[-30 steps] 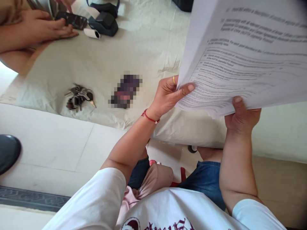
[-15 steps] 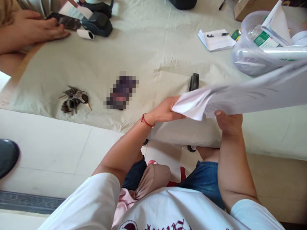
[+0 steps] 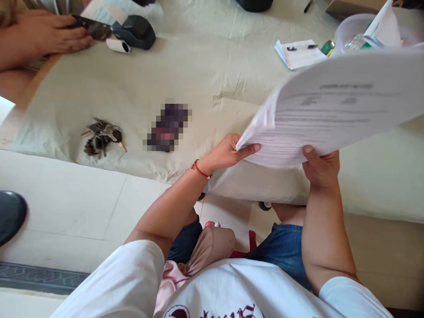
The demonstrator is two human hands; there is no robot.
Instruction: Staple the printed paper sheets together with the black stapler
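Both hands hold a stack of printed paper sheets (image 3: 331,106) raised over the near side of the table. My left hand (image 3: 233,152), with a red cord bracelet at the wrist, pinches the lower left corner, thumb on the printed face. My right hand (image 3: 321,167) grips the lower edge, its thumb in front and its fingers mostly hidden behind. The sheets bow and tilt, and their text is too blurred to read. Left of my left hand lies a pixelated, phone-shaped dark object (image 3: 168,127). A bunch of keys (image 3: 103,136) rests farther left.
A cloth-covered table (image 3: 205,66) spans the view. Behind the sheets stand a clear plastic tub (image 3: 351,26) and a notepad with a pen (image 3: 301,54). At far left, another person's hand (image 3: 56,35) rests by a dark device (image 3: 134,33) and a paper roll (image 3: 117,45).
The sheets have swung up so their printed face shows, covering the stapler-like black object and much of the tub. My left thumb now lies over the front, and my right hand has shifted slightly right.
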